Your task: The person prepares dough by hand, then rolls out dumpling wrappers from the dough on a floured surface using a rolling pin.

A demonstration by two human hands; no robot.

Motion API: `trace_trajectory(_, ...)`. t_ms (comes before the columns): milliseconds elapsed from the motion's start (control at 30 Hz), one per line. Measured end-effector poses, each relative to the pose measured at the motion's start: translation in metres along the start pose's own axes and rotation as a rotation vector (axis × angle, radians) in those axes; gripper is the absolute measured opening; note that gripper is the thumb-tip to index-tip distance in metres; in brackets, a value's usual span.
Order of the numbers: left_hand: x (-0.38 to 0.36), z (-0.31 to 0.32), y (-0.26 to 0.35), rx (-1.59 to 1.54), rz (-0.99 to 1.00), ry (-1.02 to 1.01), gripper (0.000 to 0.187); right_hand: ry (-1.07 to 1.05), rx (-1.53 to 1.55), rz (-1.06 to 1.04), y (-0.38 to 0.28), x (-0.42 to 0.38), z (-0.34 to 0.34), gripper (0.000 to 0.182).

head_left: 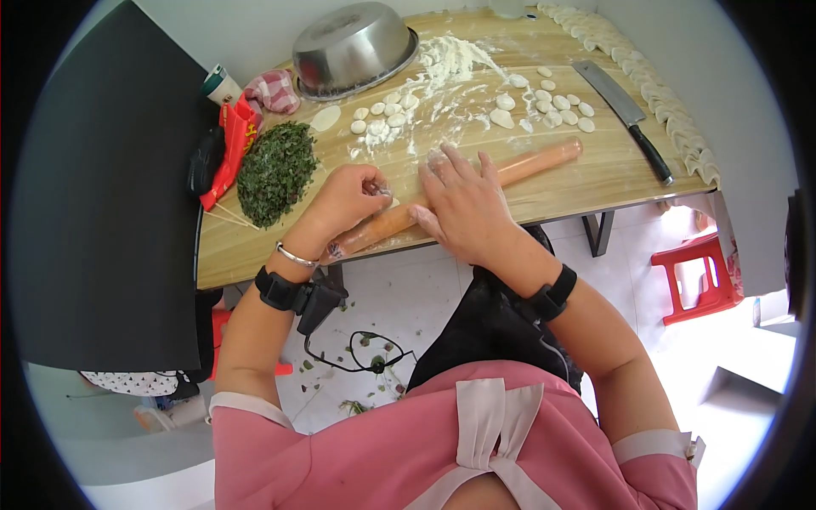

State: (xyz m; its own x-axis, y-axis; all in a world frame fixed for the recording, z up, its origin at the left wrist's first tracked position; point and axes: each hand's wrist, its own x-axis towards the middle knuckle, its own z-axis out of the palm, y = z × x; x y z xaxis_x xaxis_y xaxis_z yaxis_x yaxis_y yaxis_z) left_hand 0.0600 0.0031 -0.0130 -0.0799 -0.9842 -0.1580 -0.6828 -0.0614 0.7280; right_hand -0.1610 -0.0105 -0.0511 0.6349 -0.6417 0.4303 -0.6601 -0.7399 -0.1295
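A wooden rolling pin (pixel 544 161) lies slantwise along the near edge of the table. My right hand (pixel 466 202) rests flat on its middle, fingers spread and dusted with flour. Beside the pin, the curled fingers of my left hand (pixel 350 200) pinch the edge of a dough wrapper (pixel 394 203), mostly hidden by the hand and pin. Small dough pieces (pixel 392 110) lie in a floury group beyond my hands, and more flattened dough pieces (pixel 552 117) sit to the right. One rolled-out dough round (pixel 325 118) lies near the metal bowl.
An upturned metal bowl (pixel 353 47) stands at the back beside scattered flour (pixel 455 58). Chopped greens (pixel 276 174) are heaped on the left, near a red packet (pixel 231 153). A cleaver (pixel 625 106) lies right, alongside rows of folded dumplings (pixel 659 93). A red stool (pixel 699 276) stands below.
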Motion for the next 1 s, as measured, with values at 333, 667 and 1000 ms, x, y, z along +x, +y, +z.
trace_trajectory(333, 0.025, -0.026, -0.003, 0.088, 0.084, -0.184, 0.019, -0.006, -0.051, -0.028, 0.007, 0.042, 0.017, 0.059)
trace_trajectory(667, -0.006, 0.000, -0.001, -0.018, -0.003, -0.023, 0.019, 0.024, 0.056, -0.011, -0.002, -0.036, -0.018, 0.062)
trace_trajectory(1000, 0.014, -0.017, -0.006, -0.092, -0.106, -0.135, 0.032, -0.051, -0.001, 0.015, 0.003, 0.053, 0.019, 0.064)
